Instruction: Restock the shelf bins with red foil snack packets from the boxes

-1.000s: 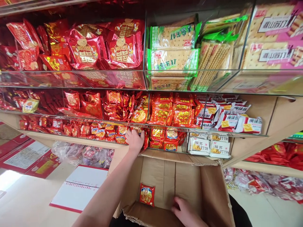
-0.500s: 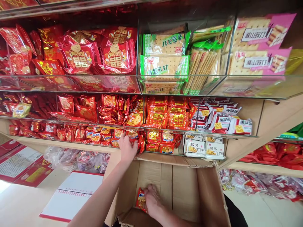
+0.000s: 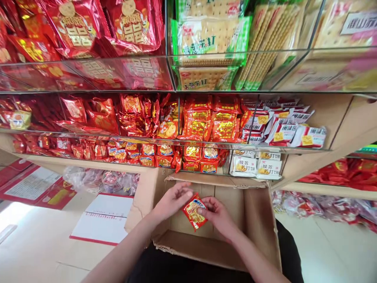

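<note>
fingers (image 3: 211, 201) bent, the right hand (image 3: 220, 217) pinches a red packet (image 3: 193, 213).

We are seeing passage down into the open box (image 3: 262, 224); its walls (image 3: 200, 245) are flanking it, the shelf (image 3: 94, 165) blocking ahead.

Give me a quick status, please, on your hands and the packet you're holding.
Right hand gripping red packet over open carton. Left hand close beside packet, contact unclear. Nothing seen blocking either hand.
</note>
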Demonstrator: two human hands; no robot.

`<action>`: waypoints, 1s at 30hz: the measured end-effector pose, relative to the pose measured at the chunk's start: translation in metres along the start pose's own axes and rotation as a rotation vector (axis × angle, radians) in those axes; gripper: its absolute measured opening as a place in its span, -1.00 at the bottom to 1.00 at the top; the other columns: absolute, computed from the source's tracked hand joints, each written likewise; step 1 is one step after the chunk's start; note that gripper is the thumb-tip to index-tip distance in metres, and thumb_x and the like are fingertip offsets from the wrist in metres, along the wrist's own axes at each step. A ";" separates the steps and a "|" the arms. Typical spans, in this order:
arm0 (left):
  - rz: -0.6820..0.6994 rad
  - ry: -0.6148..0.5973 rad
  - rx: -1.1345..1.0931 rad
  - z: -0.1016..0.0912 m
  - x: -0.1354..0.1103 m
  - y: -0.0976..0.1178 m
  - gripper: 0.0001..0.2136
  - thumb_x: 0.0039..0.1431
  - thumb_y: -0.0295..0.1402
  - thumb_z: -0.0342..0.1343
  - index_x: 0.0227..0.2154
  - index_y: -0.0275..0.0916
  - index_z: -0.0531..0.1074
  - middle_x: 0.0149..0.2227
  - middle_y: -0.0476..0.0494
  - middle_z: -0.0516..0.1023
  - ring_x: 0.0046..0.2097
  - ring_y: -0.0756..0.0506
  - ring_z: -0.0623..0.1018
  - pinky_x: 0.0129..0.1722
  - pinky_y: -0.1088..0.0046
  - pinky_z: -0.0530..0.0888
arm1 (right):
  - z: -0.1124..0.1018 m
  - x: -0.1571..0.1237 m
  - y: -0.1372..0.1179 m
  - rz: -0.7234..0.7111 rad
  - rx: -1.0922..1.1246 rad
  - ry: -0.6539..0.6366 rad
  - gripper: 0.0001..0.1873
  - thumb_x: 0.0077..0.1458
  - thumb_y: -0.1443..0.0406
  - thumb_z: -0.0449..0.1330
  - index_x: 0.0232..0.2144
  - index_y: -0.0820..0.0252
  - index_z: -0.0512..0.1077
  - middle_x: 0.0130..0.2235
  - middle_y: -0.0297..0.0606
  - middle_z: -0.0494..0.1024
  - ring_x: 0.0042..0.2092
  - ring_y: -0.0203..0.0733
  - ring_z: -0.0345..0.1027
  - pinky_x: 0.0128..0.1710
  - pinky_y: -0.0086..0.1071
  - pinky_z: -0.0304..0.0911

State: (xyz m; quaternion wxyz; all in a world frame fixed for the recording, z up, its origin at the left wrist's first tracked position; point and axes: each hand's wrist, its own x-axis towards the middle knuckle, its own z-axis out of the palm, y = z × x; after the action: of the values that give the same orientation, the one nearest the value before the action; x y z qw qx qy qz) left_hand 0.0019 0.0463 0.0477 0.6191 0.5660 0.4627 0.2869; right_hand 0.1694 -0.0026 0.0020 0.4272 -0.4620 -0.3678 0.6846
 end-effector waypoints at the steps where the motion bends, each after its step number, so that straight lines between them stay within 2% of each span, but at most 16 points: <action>1: -0.041 -0.085 -0.019 0.004 0.000 -0.001 -0.69 0.00 -0.22 0.08 -0.20 -0.26 0.31 -0.33 -0.06 0.49 -0.32 0.01 0.45 -0.30 0.47 0.37 | 0.000 -0.003 -0.008 0.002 0.007 -0.004 -0.64 -0.24 0.14 0.31 -0.38 0.18 0.34 -0.42 -0.34 0.50 -0.37 -0.26 0.35 -0.32 -0.39 0.22; 3: -0.082 -0.177 -0.056 0.011 0.000 -0.003 -0.74 -0.01 -0.22 0.10 -0.31 -0.29 0.38 -0.42 -0.01 0.48 -0.38 0.04 0.43 -0.34 0.50 0.34 | 0.000 -0.008 -0.016 -0.010 0.006 0.009 -0.65 -0.22 0.13 0.30 -0.38 0.18 0.37 -0.42 -0.34 0.50 -0.34 -0.26 0.36 -0.29 -0.39 0.22; 6: -0.097 -0.137 -0.109 0.017 0.002 -0.006 -0.75 -0.06 -0.21 0.15 -0.37 -0.30 0.41 -0.43 -0.01 0.48 -0.39 0.03 0.43 -0.35 0.51 0.34 | -0.001 -0.013 -0.017 -0.008 0.037 0.044 -0.67 -0.18 0.10 0.27 -0.40 0.20 0.39 -0.42 -0.33 0.51 -0.35 -0.27 0.36 -0.31 -0.42 0.22; 10: -0.097 0.025 -0.218 0.027 -0.002 -0.006 -0.61 -0.10 -0.21 0.19 -0.21 -0.24 0.28 -0.38 -0.03 0.50 -0.36 0.01 0.47 -0.36 0.50 0.37 | -0.002 -0.014 -0.009 0.004 0.158 0.097 -0.56 -0.20 0.12 0.29 -0.26 0.15 0.32 -0.40 -0.34 0.51 -0.35 -0.26 0.37 -0.33 -0.41 0.25; 13: -0.197 0.000 -0.305 0.036 -0.011 -0.007 -0.53 -0.08 -0.21 0.17 -0.11 -0.15 0.14 -0.25 -0.07 0.47 -0.33 0.00 0.49 -0.40 0.50 0.40 | -0.005 -0.013 -0.001 -0.051 0.222 0.247 -0.42 -0.16 0.11 0.27 -0.10 0.09 0.16 -0.31 -0.32 0.49 -0.25 -0.19 0.38 -0.26 -0.32 0.28; 15: -0.245 -0.045 -0.275 0.040 -0.015 -0.008 -0.56 -0.05 -0.20 0.14 -0.12 -0.16 0.14 -0.25 -0.08 0.45 -0.42 0.03 0.48 -0.47 0.51 0.39 | -0.008 -0.013 0.001 -0.092 0.139 0.277 -0.35 -0.13 0.11 0.23 -0.02 0.10 0.06 -0.27 -0.27 0.48 -0.23 -0.16 0.37 -0.24 -0.27 0.29; 18: -0.143 -0.034 -0.134 0.037 -0.011 -0.008 -0.62 0.00 -0.20 0.08 -0.12 -0.22 0.22 -0.36 -0.04 0.45 -0.53 0.10 0.40 -0.55 0.56 0.34 | -0.016 -0.013 -0.004 -0.202 -0.179 0.282 -0.26 -0.07 0.17 0.18 0.10 0.11 -0.09 -0.19 -0.19 0.43 -0.27 -0.16 0.37 -0.28 -0.27 0.29; 21: 0.028 -0.016 0.018 0.028 0.011 0.002 -0.65 0.00 -0.26 0.08 -0.13 -0.22 0.30 -0.31 -0.08 0.46 -0.44 0.06 0.42 -0.48 0.54 0.36 | -0.024 -0.004 -0.025 -0.351 -0.543 0.334 -0.50 -0.02 0.22 0.11 0.00 0.14 0.14 -0.08 -0.11 0.35 -0.26 -0.15 0.35 -0.35 -0.31 0.28; 23: 0.124 0.077 0.063 0.023 0.035 0.013 -0.67 -0.05 -0.30 0.12 -0.17 -0.24 0.33 -0.35 -0.06 0.47 -0.39 0.03 0.42 -0.42 0.52 0.37 | -0.028 0.010 -0.045 -0.390 -0.736 0.374 -0.66 -0.03 0.26 0.09 -0.14 0.19 0.27 -0.12 -0.10 0.37 -0.29 -0.15 0.35 -0.36 -0.31 0.27; 27: 0.181 0.302 0.057 0.022 0.092 0.030 -0.65 -0.12 -0.30 0.16 -0.23 -0.28 0.26 -0.57 0.10 0.34 -0.51 0.05 0.40 -0.45 0.51 0.36 | -0.034 0.048 -0.081 -0.309 -0.968 0.479 -0.67 -0.06 0.31 0.12 -0.17 0.22 0.27 -0.24 -0.14 0.46 -0.31 -0.11 0.36 -0.29 -0.29 0.22; 30: 0.218 0.379 0.057 0.025 0.123 0.034 -0.71 -0.08 -0.29 0.13 -0.29 -0.26 0.24 -0.53 0.04 0.41 -0.44 0.01 0.46 -0.40 0.48 0.38 | -0.039 0.076 -0.095 -0.244 -0.973 0.528 -0.69 -0.06 0.30 0.14 -0.20 0.22 0.26 -0.34 -0.19 0.48 -0.34 -0.11 0.37 -0.37 -0.33 0.19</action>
State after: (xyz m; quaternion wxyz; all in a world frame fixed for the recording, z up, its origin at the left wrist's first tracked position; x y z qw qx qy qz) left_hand 0.0805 0.1504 0.0481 0.4701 0.5659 0.5148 0.4401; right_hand 0.2141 0.1061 0.0515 0.3185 -0.7153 -0.5726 0.2432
